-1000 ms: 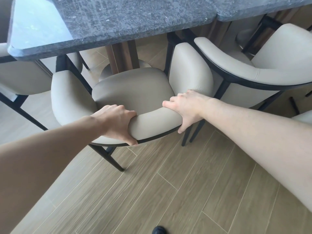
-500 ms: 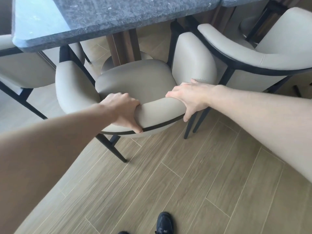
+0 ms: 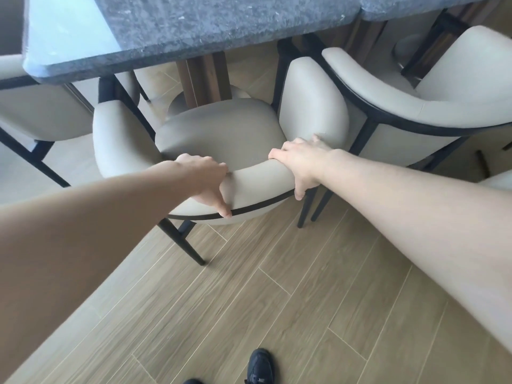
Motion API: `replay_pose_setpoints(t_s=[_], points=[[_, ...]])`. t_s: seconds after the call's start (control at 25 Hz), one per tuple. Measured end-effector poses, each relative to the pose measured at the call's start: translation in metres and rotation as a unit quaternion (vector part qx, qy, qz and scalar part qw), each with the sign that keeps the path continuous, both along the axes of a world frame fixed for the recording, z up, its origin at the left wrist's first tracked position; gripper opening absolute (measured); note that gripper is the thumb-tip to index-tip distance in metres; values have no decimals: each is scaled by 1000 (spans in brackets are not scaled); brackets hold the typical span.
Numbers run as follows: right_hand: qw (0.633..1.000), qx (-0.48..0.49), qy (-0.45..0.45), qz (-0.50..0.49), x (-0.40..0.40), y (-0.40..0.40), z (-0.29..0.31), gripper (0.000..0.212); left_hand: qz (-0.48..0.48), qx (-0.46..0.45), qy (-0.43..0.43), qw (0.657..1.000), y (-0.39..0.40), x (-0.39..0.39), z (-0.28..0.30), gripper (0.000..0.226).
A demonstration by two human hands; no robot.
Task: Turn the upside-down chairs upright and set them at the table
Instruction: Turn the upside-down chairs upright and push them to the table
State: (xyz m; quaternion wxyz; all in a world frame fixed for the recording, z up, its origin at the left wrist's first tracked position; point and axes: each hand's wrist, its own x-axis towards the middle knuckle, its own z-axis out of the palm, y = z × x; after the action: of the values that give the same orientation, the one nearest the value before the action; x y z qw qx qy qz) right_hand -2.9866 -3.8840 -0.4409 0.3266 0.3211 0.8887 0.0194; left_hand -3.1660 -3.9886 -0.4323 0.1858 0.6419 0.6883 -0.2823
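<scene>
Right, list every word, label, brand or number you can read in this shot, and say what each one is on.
None can be read.
Black shoe at the bottom edge: a pale mark near its toe, too small and blurred to read.
Dark speckled stone tabletop: only flecks and glare, no text.
Beige padded chair with black frame, which the left hand and right hand grip by its backrest: no tag or label visible.

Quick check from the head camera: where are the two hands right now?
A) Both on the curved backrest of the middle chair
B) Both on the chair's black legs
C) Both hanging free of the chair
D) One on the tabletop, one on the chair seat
A: the left hand and the right hand both grip the padded backrest of the middle chair, which stands upright at the table.
</scene>
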Motion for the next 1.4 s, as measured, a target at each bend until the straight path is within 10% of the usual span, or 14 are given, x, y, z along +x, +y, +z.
replay_pose_setpoints(t_s=[0.2,0.28,0.4,0.56,1.12,1.4], points=[[965,-137,131,-182,-7,-17,37,66,118,15,-168,979,0,15,47,50],[867,-199,329,-317,3,-30,60,48,190,73,-267,942,-6,30,69,38],[654,-182,578,-453,16,-48,99,29,352,255,-457,776,-5,67,107,25],[491,-233,683,-487,29,-51,157,22,400,395,-541,625,-1,104,154,25],[448,-254,725,-457,57,-30,248,28,391,428,-613,537,24,105,222,53],[423,-201,747,-473,73,11,258,37,372,388,-638,551,81,115,226,54]])
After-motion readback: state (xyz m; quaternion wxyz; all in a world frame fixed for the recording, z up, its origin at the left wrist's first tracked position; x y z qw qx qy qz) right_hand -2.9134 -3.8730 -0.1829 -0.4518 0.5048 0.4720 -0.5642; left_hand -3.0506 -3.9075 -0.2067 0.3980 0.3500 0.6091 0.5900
